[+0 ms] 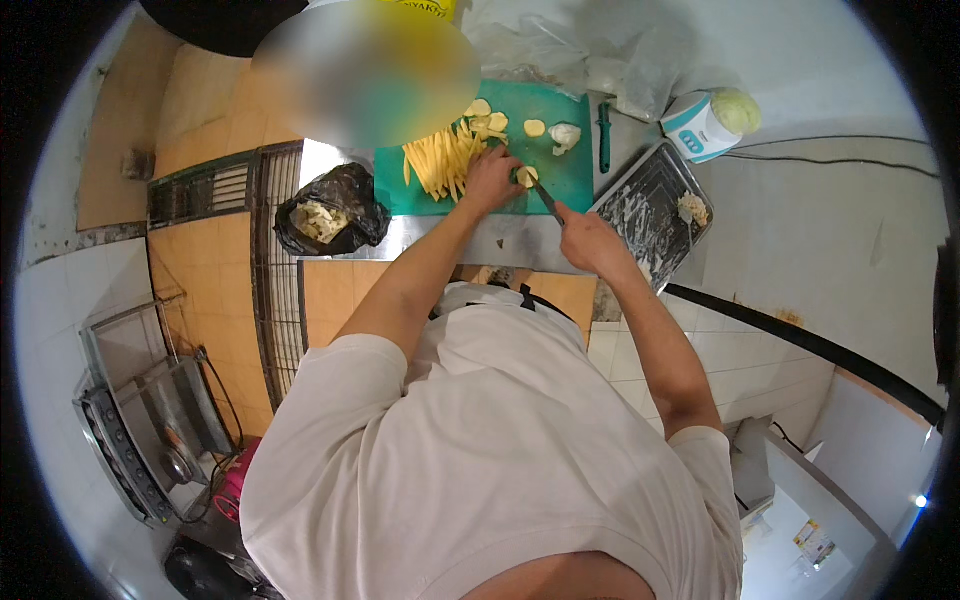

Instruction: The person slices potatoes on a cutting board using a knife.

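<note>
On a green cutting board, my left hand rests with its fingers against a round-faced piece of peeled pale yellow vegetable, seemingly potato. My right hand grips a knife, its blade tip reaching that piece. A pile of long pale yellow cut sticks lies left of my left hand, partly covered by it. Beyond my fingers are several pale round pieces and a single round slice. A crumpled whitish lump sits near the board's right side.
A black plastic bag with pale scraps stands left of the board. To the right are a green-handled tool, a smeared metal tray holding a spoon, and a white-and-blue kitchen scale with a pale green cabbage-like vegetable. Clear plastic bags lie behind.
</note>
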`<state>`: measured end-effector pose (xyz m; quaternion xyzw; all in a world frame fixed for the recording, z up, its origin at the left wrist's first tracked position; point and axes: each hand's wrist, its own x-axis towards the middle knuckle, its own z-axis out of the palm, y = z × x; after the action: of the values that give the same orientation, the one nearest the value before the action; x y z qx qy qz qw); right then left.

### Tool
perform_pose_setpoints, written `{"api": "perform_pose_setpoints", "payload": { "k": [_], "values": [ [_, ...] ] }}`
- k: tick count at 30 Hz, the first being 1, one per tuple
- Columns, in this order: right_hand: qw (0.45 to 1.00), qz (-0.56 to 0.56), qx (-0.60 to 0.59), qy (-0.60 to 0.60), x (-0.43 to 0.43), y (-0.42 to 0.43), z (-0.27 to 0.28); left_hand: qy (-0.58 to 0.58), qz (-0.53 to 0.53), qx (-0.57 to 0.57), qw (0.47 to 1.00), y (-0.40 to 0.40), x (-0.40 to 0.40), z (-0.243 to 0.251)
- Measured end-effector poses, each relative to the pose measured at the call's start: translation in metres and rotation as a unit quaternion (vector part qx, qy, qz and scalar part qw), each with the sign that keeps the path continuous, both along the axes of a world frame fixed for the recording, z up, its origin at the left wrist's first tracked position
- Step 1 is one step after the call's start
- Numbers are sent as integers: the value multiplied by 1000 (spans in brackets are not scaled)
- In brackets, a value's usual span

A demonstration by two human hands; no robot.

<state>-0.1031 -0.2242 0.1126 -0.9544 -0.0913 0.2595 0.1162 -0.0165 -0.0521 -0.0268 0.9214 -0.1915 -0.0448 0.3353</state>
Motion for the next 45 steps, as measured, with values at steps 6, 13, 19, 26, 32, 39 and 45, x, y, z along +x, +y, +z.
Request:
{"api": "perform_pose_setpoints", "payload": {
  "k": [6, 13, 19, 26, 32, 39, 45],
  "values": [
    [996, -24, -48, 77, 5, 9, 13, 19, -3, 14, 1000, -1, 1, 3],
    [998, 10, -42, 44, 7, 11, 15, 19, 10, 25, 999, -4, 3, 1],
    [998, 19, -55, 39, 11, 17, 15, -10, 29, 26, 999, -8, 4, -4],
    [996, 36, -76, 39, 12, 21, 19, 5, 38, 16, 999, -8, 0, -1],
    [987, 61, -111, 95, 40, 28, 26, 15, 30, 23, 999, -6, 1, 0],
    [946, 79, -171, 263, 99, 43, 49, -1, 26, 16, 1000, -9, 3, -1],
    [936, 158, -150, 277, 107, 29, 43, 20, 19, 30, 999, -10, 4, -2]
  ]
}}
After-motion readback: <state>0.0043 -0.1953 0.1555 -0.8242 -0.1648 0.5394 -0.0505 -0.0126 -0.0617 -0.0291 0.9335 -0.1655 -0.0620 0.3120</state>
